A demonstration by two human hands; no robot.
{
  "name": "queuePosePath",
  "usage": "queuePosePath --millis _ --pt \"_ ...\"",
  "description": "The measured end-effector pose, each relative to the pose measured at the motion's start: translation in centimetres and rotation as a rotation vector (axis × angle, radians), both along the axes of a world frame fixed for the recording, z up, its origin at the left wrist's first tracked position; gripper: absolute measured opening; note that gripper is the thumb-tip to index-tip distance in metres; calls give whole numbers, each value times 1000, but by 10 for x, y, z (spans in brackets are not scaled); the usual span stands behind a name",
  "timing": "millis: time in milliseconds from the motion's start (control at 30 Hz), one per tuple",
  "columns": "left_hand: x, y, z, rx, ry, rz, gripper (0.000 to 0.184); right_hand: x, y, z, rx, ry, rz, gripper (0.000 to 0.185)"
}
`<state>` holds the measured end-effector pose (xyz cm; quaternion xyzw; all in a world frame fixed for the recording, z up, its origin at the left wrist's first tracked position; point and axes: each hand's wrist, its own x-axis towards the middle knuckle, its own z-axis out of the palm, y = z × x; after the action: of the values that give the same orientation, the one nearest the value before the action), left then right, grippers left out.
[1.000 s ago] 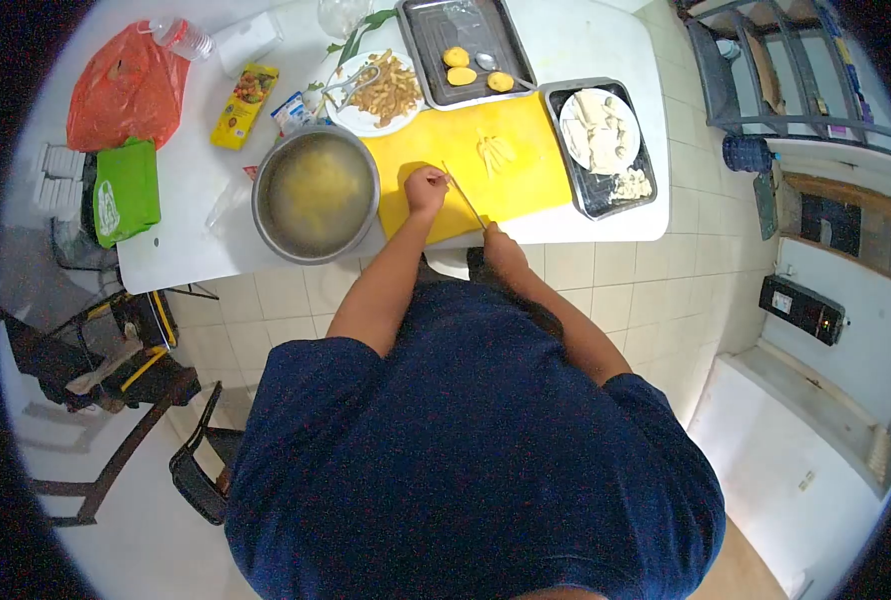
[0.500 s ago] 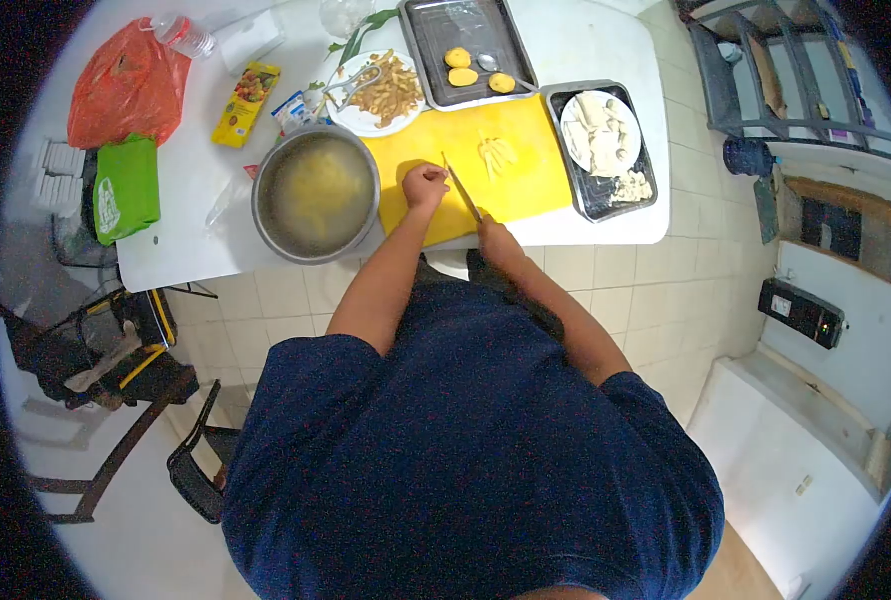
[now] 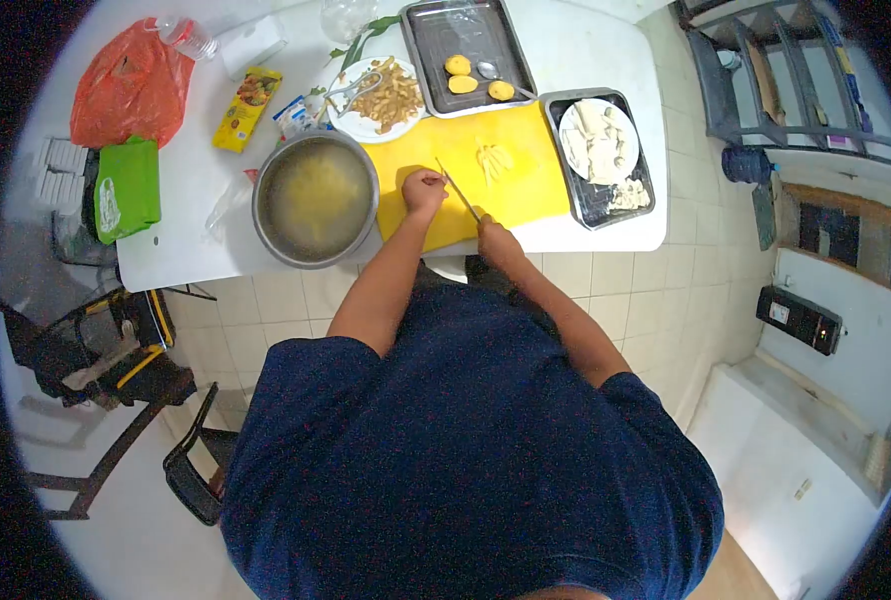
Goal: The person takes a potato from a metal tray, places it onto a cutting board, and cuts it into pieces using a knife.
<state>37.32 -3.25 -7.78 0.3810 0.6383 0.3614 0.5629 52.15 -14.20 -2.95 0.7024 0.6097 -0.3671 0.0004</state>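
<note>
My right hand [image 3: 498, 243] is wrapped round the handle of a knife [image 3: 459, 190], whose blade points up and left over the yellow cutting board [image 3: 541, 165]. Close beside the blade, my left hand [image 3: 425, 191] is closed, fingers pressed together; what they hold, if anything, is too small to tell. Yellow strips [image 3: 492, 161] lie in a small pile on the board, to the right of the knife. A metal pot [image 3: 263, 222] with cloudy water and yellow pieces stands left of my left hand.
Behind the board are a dark tray [image 3: 426, 55] with potato pieces and a spoon, and a white plate [image 3: 354, 127] of brown peelings. At right, another tray [image 3: 588, 212] holds a plate of pale pieces. Red [image 3: 131, 90] and green [image 3: 131, 190] bags lie left.
The knife and both hands have shifted only slightly at the board. My right hand keeps its grip and my left hand stays closed. The camera view has moved a little.
</note>
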Motion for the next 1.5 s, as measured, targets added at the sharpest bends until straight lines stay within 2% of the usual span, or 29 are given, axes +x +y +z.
queuePosePath --millis 133,333,533,633,733,933,1033,1133,1233,1333,1467,1500 --pt "-2 0 11 42 110 -52 6 -7 9 4 64 -33 37 20" --pt "3 1 2 -28 70 48 1 -11 19 -4 167 25 -13 17" --pt "4 1 -15 5 114 55 1 -8 9 26 38 -73 22 16" --pt "4 3 -10 -73 157 41 1 -19 11 30 23 -159 -24 16" --pt "6 0 -10 21 209 57 3 -19 12 25 16 -153 -50 16" --pt "6 0 7 -60 151 35 7 -15 23 22 -6 -194 -31 15" --pt "5 -2 7 0 104 59 9 -5 29 31 -69 -223 18 15" --pt "6 0 -6 40 136 61 10 13 25 18 -6 -218 -147 17" --pt "5 0 -3 -65 92 59 11 31 17 24 -56 -159 -67 22" --pt "6 2 -13 53 333 -7 11 32 6 29 -42 -67 -70 22" --pt "8 -6 5 104 377 -56 11 18 -3 36 -78 -25 -9 22" --pt "7 -7 1 131 382 -70 12 15 -6 35 -93 -84 23 25"
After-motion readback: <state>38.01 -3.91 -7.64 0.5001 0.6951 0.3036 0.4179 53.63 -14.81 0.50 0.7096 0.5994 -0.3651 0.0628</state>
